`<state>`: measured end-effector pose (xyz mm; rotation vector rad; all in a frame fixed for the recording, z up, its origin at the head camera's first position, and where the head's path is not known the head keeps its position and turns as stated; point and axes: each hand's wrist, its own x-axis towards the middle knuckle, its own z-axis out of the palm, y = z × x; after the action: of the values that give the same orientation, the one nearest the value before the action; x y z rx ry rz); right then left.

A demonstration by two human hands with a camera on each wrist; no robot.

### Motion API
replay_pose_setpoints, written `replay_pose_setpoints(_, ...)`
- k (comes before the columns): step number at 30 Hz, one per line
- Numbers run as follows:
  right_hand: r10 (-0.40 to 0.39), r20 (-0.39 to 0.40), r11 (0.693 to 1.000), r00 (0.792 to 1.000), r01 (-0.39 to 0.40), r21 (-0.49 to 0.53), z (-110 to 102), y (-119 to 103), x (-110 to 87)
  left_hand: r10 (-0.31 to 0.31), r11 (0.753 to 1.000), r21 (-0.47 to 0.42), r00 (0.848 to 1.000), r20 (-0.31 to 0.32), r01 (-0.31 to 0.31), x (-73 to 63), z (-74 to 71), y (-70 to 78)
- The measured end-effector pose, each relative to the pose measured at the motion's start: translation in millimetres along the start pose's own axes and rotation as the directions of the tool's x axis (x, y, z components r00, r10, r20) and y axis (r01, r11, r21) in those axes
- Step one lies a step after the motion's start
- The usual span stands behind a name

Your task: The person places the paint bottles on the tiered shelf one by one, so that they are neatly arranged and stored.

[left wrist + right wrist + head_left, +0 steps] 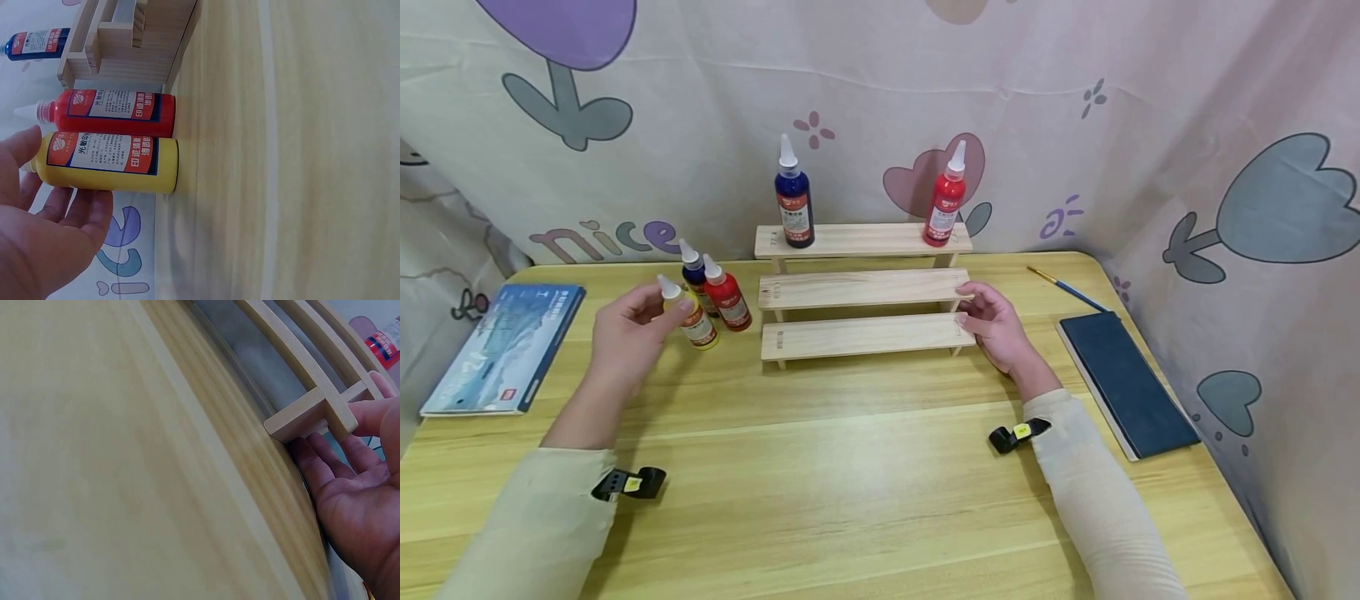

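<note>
My left hand (628,333) grips a yellow squeeze bottle (702,331) near its neck; the bottle stands upright, its white pointed cap up. Close beside it are a red bottle (730,302) and a partly hidden dark blue bottle (694,271). In the left wrist view, the thumb and curled fingers lie about the yellow bottle (106,180). My right hand (996,329) holds the right end of a three-step wooden rack (865,337), thumb at the bottom step, fingers partly hidden behind it. On the top step stand another blue bottle (795,212) and another red bottle (943,208).
A blue-and-white book (505,346) lies at the table's left edge. On the right are a dark notebook (1123,379) and a thin paintbrush (1071,292). A patterned curtain (715,108) hangs behind the wooden table (850,475).
</note>
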<state>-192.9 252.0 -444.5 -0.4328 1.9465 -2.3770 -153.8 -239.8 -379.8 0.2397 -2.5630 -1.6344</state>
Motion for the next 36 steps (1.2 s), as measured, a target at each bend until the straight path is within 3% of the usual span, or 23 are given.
replay_pose_setpoints(9,0.007,0.003,1.000,1.000,-0.007,-0.007,-1,1,0.1,-0.046,0.997,0.054,0.999,-0.029,0.047,-4.0,-3.7,5.0)
replay_pose_setpoints(16,0.013,-0.003,1.000,1.000,-0.013,-0.005,-1,1,-0.6,-0.033,0.998,0.049,0.999,-0.027,0.034,-12.1,-8.9,20.1)
replay_pose_setpoints(28,0.015,-0.009,1.000,1.000,-0.015,0.003,1,-1,-1.1,0.106,0.994,-0.014,0.992,-0.065,-0.107,-26.2,-14.2,60.8)
replay_pose_setpoints(36,0.027,-0.017,1.000,0.999,-0.027,0.002,1,-1,-0.6,0.162,0.984,-0.075,0.987,-0.001,-0.162,-26.4,-7.8,85.2)
